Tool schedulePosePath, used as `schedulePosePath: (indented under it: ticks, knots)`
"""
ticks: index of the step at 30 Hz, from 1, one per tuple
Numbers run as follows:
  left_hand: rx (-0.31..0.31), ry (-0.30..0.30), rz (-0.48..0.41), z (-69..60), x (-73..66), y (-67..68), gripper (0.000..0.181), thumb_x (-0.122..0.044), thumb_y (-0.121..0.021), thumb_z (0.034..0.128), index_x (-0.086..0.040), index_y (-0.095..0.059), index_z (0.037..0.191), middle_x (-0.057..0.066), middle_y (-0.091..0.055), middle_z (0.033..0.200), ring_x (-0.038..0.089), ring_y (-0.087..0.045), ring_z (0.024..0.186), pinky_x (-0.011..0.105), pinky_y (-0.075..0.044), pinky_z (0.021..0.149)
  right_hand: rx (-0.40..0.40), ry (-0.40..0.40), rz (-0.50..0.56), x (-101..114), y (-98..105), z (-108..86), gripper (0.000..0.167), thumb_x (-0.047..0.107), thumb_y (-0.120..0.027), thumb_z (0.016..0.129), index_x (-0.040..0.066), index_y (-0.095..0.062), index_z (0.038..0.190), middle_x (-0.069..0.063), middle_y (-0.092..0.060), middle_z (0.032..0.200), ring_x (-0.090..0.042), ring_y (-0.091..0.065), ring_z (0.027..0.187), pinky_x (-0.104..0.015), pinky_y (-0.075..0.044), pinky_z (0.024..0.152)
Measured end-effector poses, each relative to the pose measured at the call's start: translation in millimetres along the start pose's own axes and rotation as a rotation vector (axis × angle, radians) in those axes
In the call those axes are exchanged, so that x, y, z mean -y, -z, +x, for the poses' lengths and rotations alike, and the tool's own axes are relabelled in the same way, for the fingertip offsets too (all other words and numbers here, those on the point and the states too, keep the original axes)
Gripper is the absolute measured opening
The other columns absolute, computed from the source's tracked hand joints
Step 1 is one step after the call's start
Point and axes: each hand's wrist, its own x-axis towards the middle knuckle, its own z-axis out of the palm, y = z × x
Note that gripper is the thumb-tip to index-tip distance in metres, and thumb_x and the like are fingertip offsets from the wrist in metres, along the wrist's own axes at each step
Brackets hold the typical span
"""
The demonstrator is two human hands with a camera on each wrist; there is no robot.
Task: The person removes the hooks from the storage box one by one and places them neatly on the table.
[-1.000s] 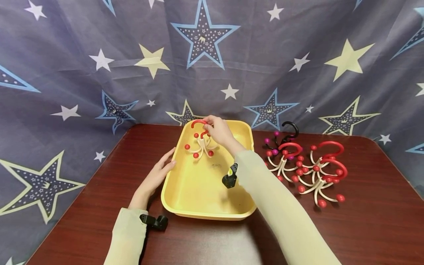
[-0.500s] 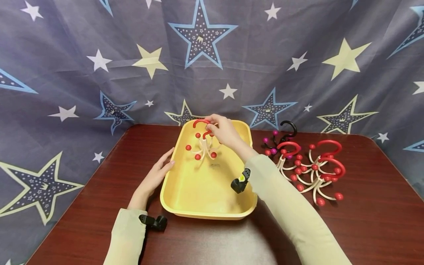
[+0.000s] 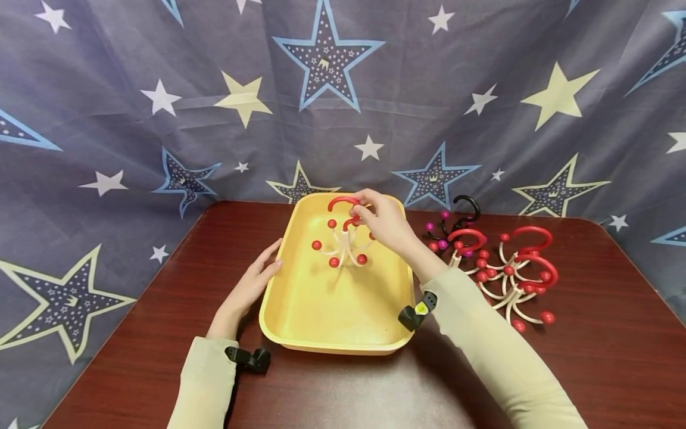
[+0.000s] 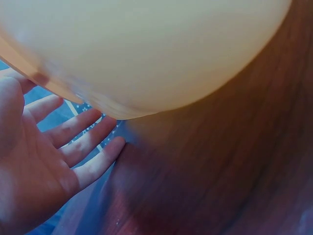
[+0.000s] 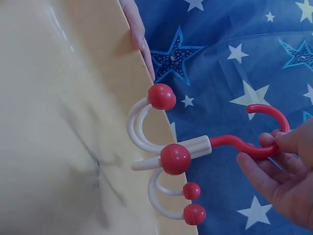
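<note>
A white multi-arm hanger (image 3: 345, 239) with red ball tips and a red hook hangs upright over the yellow plastic tub (image 3: 332, 316). My right hand (image 3: 388, 223) pinches its red hook (image 5: 230, 140) between thumb and fingers. In the right wrist view, the hanger's arms and balls stand apart from the tub floor, where a shadow falls. My left hand (image 3: 252, 283) rests against the tub's left side. Its fingers (image 4: 80, 127) are spread and fairly straight along the outer wall, as the left wrist view shows.
Right of the tub, several similar white-and-red hangers (image 3: 515, 289) lie bunched together on the brown table (image 3: 605, 357). Behind them is a black hanger (image 3: 467, 208) with purple balls. A star-patterned cloth (image 3: 214, 59) hangs behind the table.
My right hand has moved right and slightly nearer me, carrying the hanger from the tub's far left part toward its middle. My left hand has stayed at the tub's side.
</note>
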Motion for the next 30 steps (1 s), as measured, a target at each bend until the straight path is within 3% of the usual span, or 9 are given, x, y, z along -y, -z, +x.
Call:
schedulePosePath:
  ticks: [4, 7, 10, 14, 21, 30]
  knots:
    - [0.004, -0.005, 0.003, 0.4, 0.8, 0.4, 0.056, -0.035, -0.045, 0.0953, -0.028, -0.021, 0.145, 0.018, -0.038, 0.13, 0.024, -0.052, 0.105, 0.031, -0.049, 0.079, -0.035, 0.005, -0.029, 2.0, 10.6, -13.3, 0.02, 0.013, -0.05, 0.093, 0.01, -0.06, 0.111, -0.008, -0.063, 0.093, -0.018, -0.066, 0.086, -0.027, -0.048, 0.054]
    - [0.002, -0.005, 0.006, 0.8, 1.1, 0.7, 0.055, -0.034, -0.045, 0.0955, -0.028, -0.021, 0.145, 0.017, -0.039, 0.13, 0.024, -0.052, 0.105, 0.03, -0.049, 0.078, -0.057, 0.015, -0.021, 1.6, 17.0, -22.3, 0.02, 0.015, -0.051, 0.093, 0.012, -0.06, 0.111, -0.007, -0.064, 0.092, -0.018, -0.066, 0.087, -0.031, -0.05, 0.059]
    - [0.005, -0.01, 0.01, 1.3, 1.2, 0.8, 0.055, -0.033, -0.044, 0.0958, -0.028, -0.021, 0.145, 0.017, -0.039, 0.129, 0.025, -0.052, 0.105, 0.029, -0.048, 0.079, -0.073, 0.005, -0.018, 0.9, 22.6, -31.3, 0.02, 0.018, -0.051, 0.093, 0.015, -0.059, 0.111, -0.005, -0.064, 0.091, -0.017, -0.066, 0.088, -0.033, -0.049, 0.054]
    - [0.009, -0.015, 0.014, 0.9, 1.0, 1.3, 0.055, -0.034, -0.044, 0.0958, -0.028, -0.02, 0.145, 0.018, -0.039, 0.129, 0.024, -0.052, 0.105, 0.029, -0.048, 0.079, -0.093, 0.021, -0.007, 0.0, 30.3, -42.1, 0.02, 0.018, -0.052, 0.093, 0.012, -0.059, 0.111, -0.007, -0.065, 0.091, -0.018, -0.066, 0.087, -0.029, -0.049, 0.055]
    - [0.015, -0.018, 0.014, 1.4, 1.0, 0.5, 0.056, -0.035, -0.044, 0.0957, -0.028, -0.02, 0.146, 0.018, -0.039, 0.13, 0.027, -0.051, 0.106, 0.029, -0.048, 0.079, -0.154, 0.08, 0.1, 3.5, 50.8, -61.3, 0.023, 0.01, -0.053, 0.092, 0.001, -0.058, 0.112, -0.017, -0.064, 0.093, -0.02, -0.064, 0.084, -0.025, -0.052, 0.074]
    - [0.011, -0.021, 0.019, 2.2, 2.4, 0.7, 0.054, -0.032, -0.043, 0.0966, -0.026, -0.02, 0.146, 0.019, -0.039, 0.129, 0.026, -0.052, 0.105, 0.028, -0.048, 0.078, -0.191, 0.103, 0.055, 2.4, 78.4, -89.9, 0.023, 0.013, -0.052, 0.093, 0.004, -0.059, 0.113, -0.012, -0.066, 0.092, -0.009, -0.065, 0.083, -0.021, -0.051, 0.067]
